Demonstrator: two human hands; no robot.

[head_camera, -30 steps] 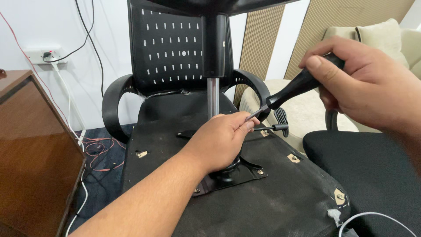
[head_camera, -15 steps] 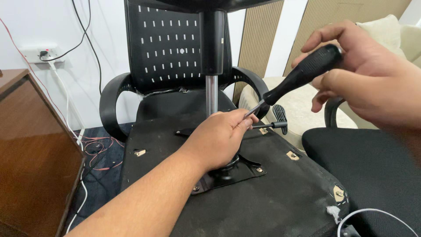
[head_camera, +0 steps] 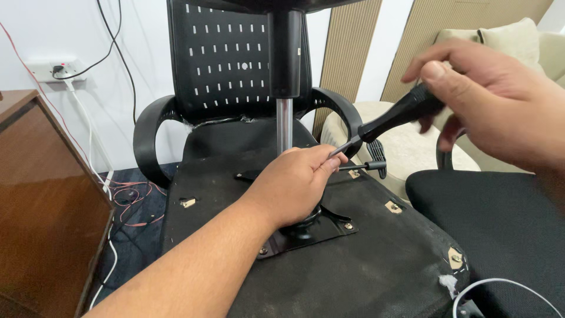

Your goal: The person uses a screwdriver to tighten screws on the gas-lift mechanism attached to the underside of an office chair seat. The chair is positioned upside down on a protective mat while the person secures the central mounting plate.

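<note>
Gripping the black handle of a screwdriver (head_camera: 388, 121), the right hand (head_camera: 488, 109) is held high at the right of the view, fingers and thumb closed round the handle. The tool is tilted — its handle up toward the right, its thin shaft running down and left to the fingertips of the left hand (head_camera: 294, 185). The left hand is laid, fingers curled, on the upturned underside of a seat (head_camera: 376, 265); the shaft's tip is pinched or steadied between its thumb and forefinger, though what lies under the tip is hidden by the fingers.

Beneath the left hand a black metal plate (head_camera: 312, 232) is seen bolted to the seat, with a chrome gas column (head_camera: 284, 123) rising from it just behind the hand. A short lever (head_camera: 368, 165) with a ribbed black end is seen sticking out to the right, just beyond the fingertips. Small brass-coloured brackets (head_camera: 393, 206) are set into the seat fabric around the plate.

Behind stands a black mesh-backed chair (head_camera: 223, 65) with curved armrests. A wooden cabinet (head_camera: 41, 206) is at the left — red and white wires (head_camera: 126, 197) are strewn on the floor beside it.
</note>
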